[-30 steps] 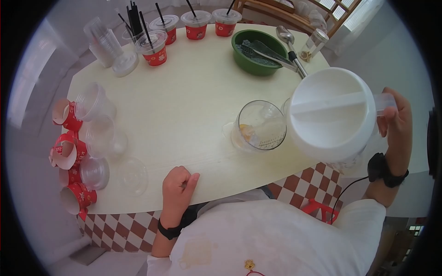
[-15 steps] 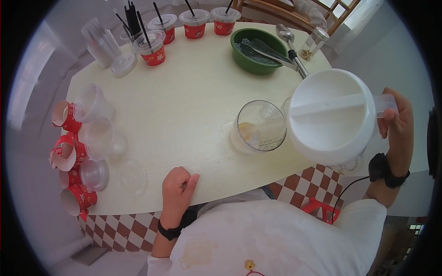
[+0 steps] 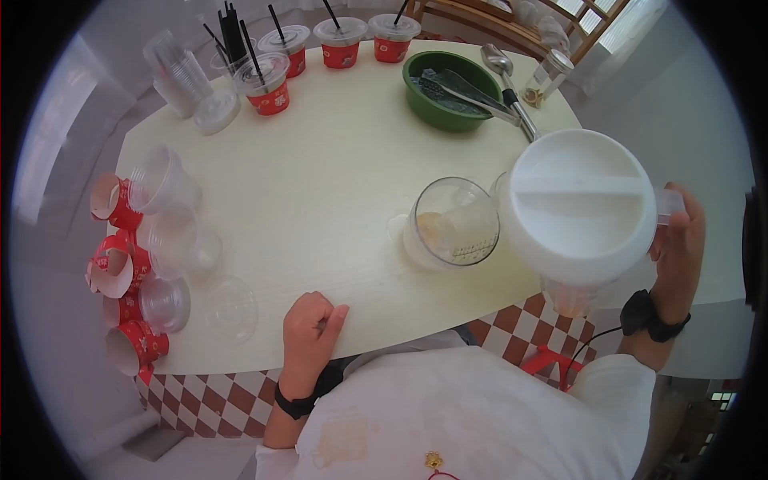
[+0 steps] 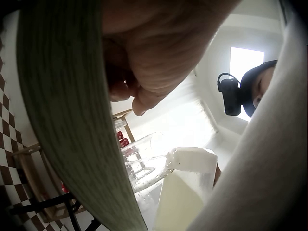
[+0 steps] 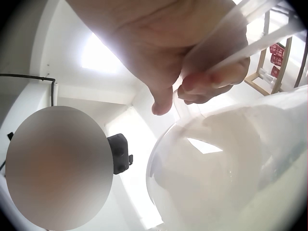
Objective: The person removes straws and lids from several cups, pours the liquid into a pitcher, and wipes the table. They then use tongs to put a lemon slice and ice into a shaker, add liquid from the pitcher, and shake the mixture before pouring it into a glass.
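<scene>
I have the large pitcher with a round white lid [image 3: 582, 204] just to the left of the right hand [image 3: 680, 240], whose fingers curl round its translucent handle [image 3: 670, 206]. From that hand the handle reaches leftward to the body. The pitcher's long axis runs down from the lid, foreshortened from my head view; I can't tell its exact tilt. The right hand is clearly nearer than the left hand [image 3: 310, 332], which sits by the near table edge, clenched, with nothing visible in it.

From the left wrist I make out pale yellowish liquid [image 4: 180, 197] inside the pitcher. Beyond it, further left of the right hand, stands the clear measuring cup with printed marks [image 3: 474, 240], something yellowish low inside. Ahead and left of the right hand, I see a round green bowl [image 3: 448, 120] holding clear, ice-like pieces and metal tongs [image 3: 472, 96].
</scene>
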